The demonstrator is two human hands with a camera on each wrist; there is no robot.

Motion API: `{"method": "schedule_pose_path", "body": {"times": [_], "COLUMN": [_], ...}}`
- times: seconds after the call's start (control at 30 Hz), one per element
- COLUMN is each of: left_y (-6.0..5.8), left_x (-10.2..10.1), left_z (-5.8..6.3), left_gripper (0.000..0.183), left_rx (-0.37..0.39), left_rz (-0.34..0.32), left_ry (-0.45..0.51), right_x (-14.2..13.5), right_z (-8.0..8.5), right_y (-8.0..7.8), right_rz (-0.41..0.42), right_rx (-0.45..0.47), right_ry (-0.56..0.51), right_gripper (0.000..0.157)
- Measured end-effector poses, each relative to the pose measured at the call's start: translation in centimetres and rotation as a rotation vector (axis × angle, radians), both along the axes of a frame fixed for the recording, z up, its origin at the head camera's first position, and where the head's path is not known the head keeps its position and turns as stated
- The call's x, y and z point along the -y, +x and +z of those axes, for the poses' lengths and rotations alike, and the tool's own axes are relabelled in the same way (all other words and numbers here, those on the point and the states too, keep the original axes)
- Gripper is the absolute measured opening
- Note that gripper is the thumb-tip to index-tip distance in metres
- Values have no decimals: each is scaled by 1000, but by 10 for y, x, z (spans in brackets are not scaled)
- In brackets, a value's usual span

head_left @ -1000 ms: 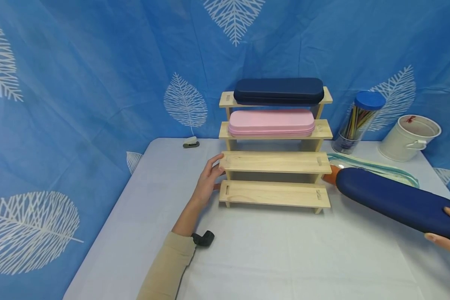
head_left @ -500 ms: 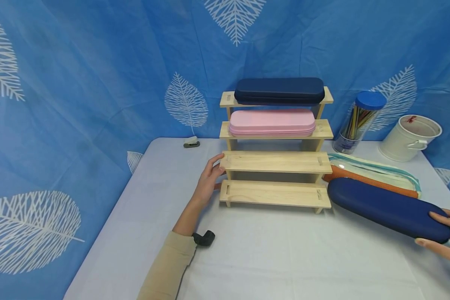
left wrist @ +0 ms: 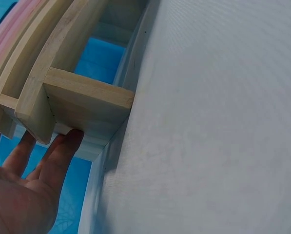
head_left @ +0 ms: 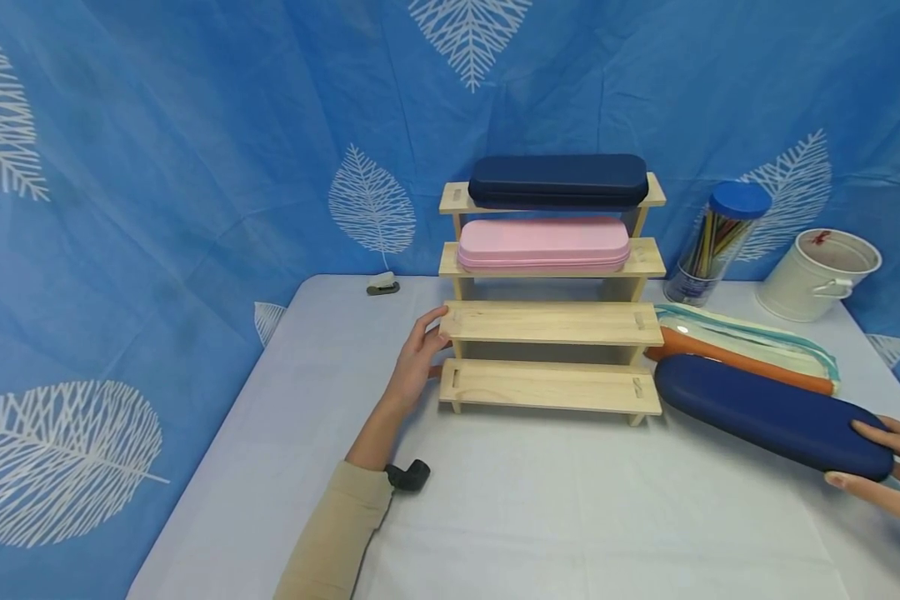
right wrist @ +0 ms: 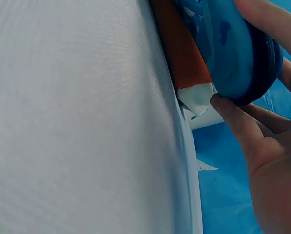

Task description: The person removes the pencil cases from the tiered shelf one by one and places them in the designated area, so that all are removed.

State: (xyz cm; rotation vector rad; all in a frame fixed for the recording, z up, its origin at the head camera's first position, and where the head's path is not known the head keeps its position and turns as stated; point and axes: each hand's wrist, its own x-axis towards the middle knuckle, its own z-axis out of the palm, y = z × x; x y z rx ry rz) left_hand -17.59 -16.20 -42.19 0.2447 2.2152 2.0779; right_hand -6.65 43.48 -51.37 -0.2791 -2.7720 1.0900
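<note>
A four-tier wooden display stand [head_left: 547, 385] stands on the white-covered table, its lower two tiers bare. My left hand [head_left: 411, 371] reaches its left end, spread fingertips resting against the third and lowest tiers. In the left wrist view the fingers [left wrist: 62, 156] lie fairly straight along the side panel. At the far right my right hand [head_left: 888, 467], partly out of the head view, pinches the end of a long navy pencil case [head_left: 768, 408] between thumb and fingers. The case slants, its other end close to the stand. In the right wrist view its zip and light-blue patterned side [right wrist: 228, 53] show.
A dark navy case [head_left: 558, 179] lies on the top tier, a pink case [head_left: 543, 243] below it. Behind the held case lies a clear-and-orange zip pouch [head_left: 757, 342]. Farther back stand a pencil jar [head_left: 716, 242] and a white bucket [head_left: 802, 279]. A stapler [head_left: 382, 284] lies back left.
My right hand has brought the navy pencil case left and toward me, uncovering more of the zip pouch; it has moved little in the last half second. My left hand stays at the stand.
</note>
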Motion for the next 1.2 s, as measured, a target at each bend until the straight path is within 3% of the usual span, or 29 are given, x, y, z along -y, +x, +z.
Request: {"method": "schedule_pose_path", "body": {"times": [0.17, 0.33, 0.77, 1.03, 1.2], "left_y": [0, 1, 1, 1, 1], "left_x": [0, -1, -1, 0, 0], "left_z": [0, 0, 1, 1, 1], "left_gripper": [47, 46, 46, 45, 46], "left_rx": [-11, -14, -7, -7, -9], "left_rz": [-8, -10, 5, 9, 6], "left_ry": [10, 9, -12, -13, -12], "right_x": [1, 3, 5, 12, 16], "right_z": [1, 6, 1, -1, 4], "right_y": [-1, -2, -6, -4, -3], "right_rz": [0, -10, -37, -32, -4], "right_rx": [-10, 39, 33, -22, 12], "right_ry": [-27, -56, 45, 0, 13], "right_gripper": [84, 84, 91, 87, 88]}}
